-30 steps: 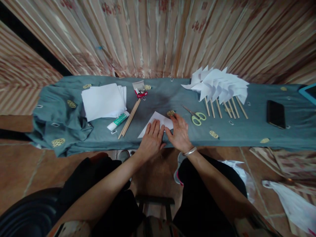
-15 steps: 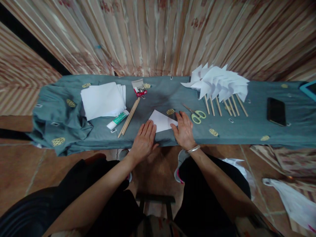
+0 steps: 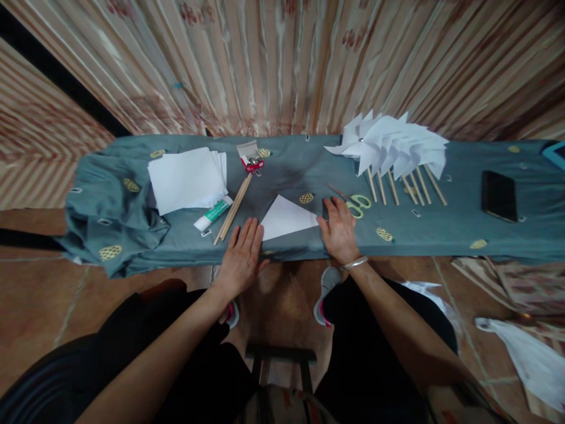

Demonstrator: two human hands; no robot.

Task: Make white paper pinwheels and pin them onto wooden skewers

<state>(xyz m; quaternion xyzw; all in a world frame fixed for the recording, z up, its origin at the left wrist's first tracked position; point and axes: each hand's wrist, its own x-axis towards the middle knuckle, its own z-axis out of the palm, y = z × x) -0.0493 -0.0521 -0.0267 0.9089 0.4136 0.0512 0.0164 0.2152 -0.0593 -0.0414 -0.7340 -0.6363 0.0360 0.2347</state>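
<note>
A white sheet of paper folded to a triangle (image 3: 288,219) lies flat on the cloth-covered table between my hands. At its left corner rests my left hand (image 3: 242,253), palm down with the fingers stretched out and the thumb apart. My right hand (image 3: 339,229) is at the opposite corner, its thumb by the paper's tip and its fingers spread on the cloth. Green-handled scissors (image 3: 358,204) lie just beyond the right fingers, partly covered by them. Left of the paper are several thin wooden sticks (image 3: 236,207).
White paper stack (image 3: 188,179), glue tube (image 3: 213,213) and red box of small metal pins (image 3: 251,160) lie at left. Several paper pinwheels (image 3: 392,144) on sticks overlap at back right. A black phone (image 3: 498,196) lies farther right. The table's front edge (image 3: 291,257) runs close to my hands.
My left hand has slid left and my right hand slightly right, uncovering more of the folded paper. The right fingers now overlap the scissors' handles. The view has shifted slightly.
</note>
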